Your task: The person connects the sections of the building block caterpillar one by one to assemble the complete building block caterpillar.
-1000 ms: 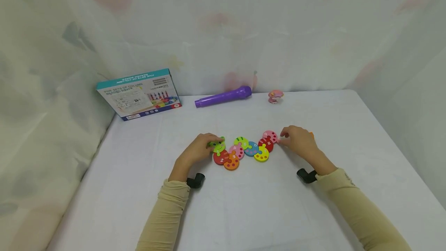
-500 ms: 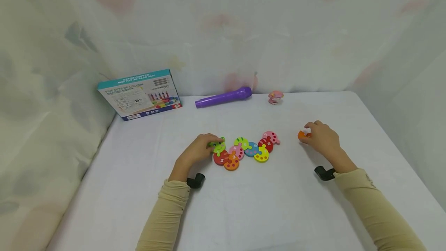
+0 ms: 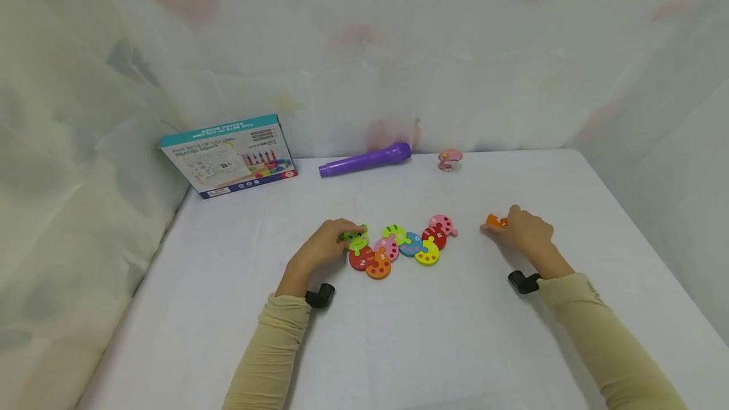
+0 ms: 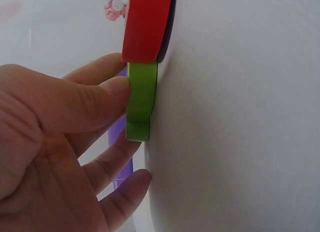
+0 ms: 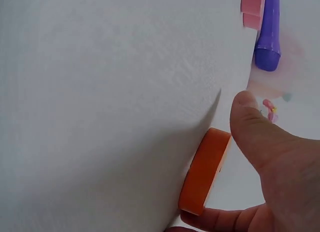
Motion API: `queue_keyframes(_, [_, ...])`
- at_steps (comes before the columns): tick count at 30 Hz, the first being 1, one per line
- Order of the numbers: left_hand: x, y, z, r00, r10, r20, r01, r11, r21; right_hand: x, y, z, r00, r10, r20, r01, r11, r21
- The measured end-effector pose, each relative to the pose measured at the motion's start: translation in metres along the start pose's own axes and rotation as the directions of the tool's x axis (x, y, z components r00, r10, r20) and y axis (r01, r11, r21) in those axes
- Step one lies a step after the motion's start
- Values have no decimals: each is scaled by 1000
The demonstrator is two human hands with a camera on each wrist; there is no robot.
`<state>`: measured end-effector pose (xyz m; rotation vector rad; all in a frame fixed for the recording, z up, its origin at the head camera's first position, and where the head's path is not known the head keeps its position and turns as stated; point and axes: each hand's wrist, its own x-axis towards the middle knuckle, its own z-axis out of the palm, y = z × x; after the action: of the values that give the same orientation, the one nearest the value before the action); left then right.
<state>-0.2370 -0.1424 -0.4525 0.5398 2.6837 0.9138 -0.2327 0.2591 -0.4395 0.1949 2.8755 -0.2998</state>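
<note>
My left hand (image 3: 326, 244) holds the green smiling head piece (image 3: 359, 240) of a caterpillar number puzzle, its thumb on top and fingers along the edge in the left wrist view. From this head a zigzag of joined round pieces, red (image 3: 361, 258), orange (image 3: 378, 266), blue (image 3: 411, 243) and others, runs to a pink end piece (image 3: 441, 224) on the right. Farther right, my right hand (image 3: 528, 233) is at a separate orange puzzle piece (image 5: 205, 172). Fingers touch that piece's near end in the right wrist view, while the thumb stretches out straight, apart from it.
Along the back of the white table (image 3: 421, 334) lie a purple toy microphone (image 3: 365, 160) and a small pink figurine (image 3: 450, 159). A printed toy box (image 3: 229, 155) leans at the back left. Patterned cloth (image 3: 364, 43) hangs behind and at the sides.
My right hand has moved right, from the pink end piece to the separate orange piece, and its thumb has since stretched out. The left hand and the joined pieces stay in place.
</note>
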Motion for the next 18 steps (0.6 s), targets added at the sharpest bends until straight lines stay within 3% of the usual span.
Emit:
queue_keyframes(5, [1, 0, 1, 1000, 0, -1, 0, 1000, 0, -1, -4, -2, 1000, -26, 2, 26, 999, 33])
queue_keyframes(10, [1, 0, 1, 1000, 3, -4, -3, 1000, -4, -4, -13, -5, 991, -134, -25, 136, 987, 82])
queue_keyframes(18, [0, 1, 1, 1000, -5, -4, 5, 1000, -8, -10, -37, -3, 962, -265, -59, 269, 962, 55])
